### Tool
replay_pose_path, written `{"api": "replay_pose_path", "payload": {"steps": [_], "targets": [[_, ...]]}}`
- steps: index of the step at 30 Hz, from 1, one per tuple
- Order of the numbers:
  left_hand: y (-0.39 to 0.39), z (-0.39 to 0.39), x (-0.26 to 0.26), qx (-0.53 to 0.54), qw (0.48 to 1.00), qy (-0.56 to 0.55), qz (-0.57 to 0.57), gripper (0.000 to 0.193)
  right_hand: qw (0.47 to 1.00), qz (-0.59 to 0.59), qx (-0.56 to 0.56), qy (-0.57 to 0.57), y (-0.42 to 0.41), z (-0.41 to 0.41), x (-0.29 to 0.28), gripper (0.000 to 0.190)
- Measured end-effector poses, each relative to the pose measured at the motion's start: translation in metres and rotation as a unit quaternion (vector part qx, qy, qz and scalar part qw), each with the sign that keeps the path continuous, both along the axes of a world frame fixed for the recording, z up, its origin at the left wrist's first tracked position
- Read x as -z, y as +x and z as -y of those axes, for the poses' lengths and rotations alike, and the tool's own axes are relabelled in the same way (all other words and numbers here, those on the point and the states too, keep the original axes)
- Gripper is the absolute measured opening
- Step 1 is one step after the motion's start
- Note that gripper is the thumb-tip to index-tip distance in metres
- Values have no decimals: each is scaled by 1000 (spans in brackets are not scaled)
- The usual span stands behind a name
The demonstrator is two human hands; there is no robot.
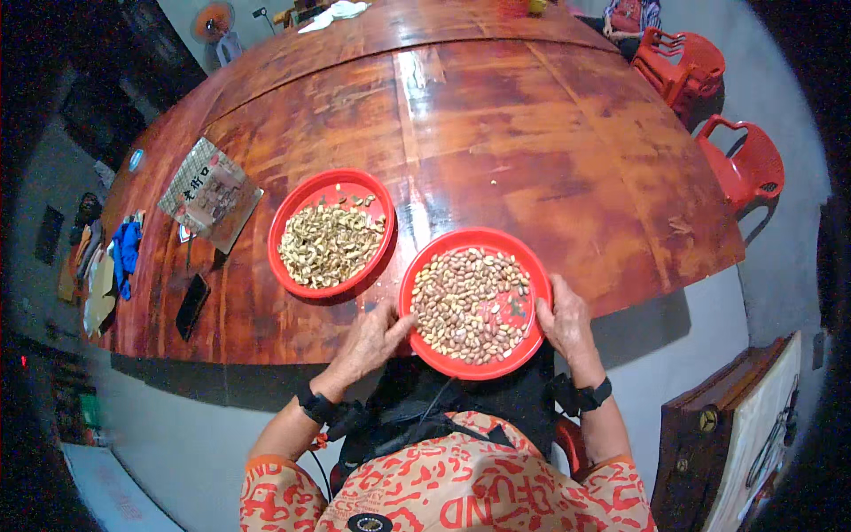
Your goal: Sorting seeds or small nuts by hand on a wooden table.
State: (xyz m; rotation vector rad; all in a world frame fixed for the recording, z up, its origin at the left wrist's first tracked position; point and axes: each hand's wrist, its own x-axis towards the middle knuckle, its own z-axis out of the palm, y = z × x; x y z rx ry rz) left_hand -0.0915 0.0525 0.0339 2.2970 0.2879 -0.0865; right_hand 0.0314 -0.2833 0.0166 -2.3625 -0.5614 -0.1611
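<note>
A round red plastic tray (pixel 477 370) full of shelled peanuts (pixel 465 306) lies at the near edge of the wooden table (pixel 572 199). My left hand (pixel 373 338) grips its left rim, and my right hand (pixel 565 312) holds the right rim. Part of a printed pattern shows through a gap in the nuts on the tray's right side. Just beyond my left hand, a second red plastic tray (pixel 274 256) holds a heap of pale, curved pieces that look like nut shells or kernels (pixel 329 246). The two trays are close together, side by side.
Left of the trays are a printed pouch (pixel 213 193), a dark phone (pixel 193 306) and a blue cloth (pixel 125 253). A white cloth (pixel 336 14) lies at the far edge. Red plastic chairs (pixel 748 163) stand on the right, near a seated person (pixel 628 23). A brown cabinet (pixel 698 425) is at lower right.
</note>
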Motion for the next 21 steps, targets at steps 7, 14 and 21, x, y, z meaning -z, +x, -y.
{"api": "replay_pose_path", "payload": {"steps": [7,14,21], "targets": [[4,20,-15,-33,969,-245,17,25,996,-73,53,-3,-6,0,5,41],[10,8,-15,-15,952,-302,42,21,992,-109,45,42,-4,-6,2,39],[2,28,-34,-37,955,-291,55,20,987,-140,61,58,-5,-2,-8,36]]}}
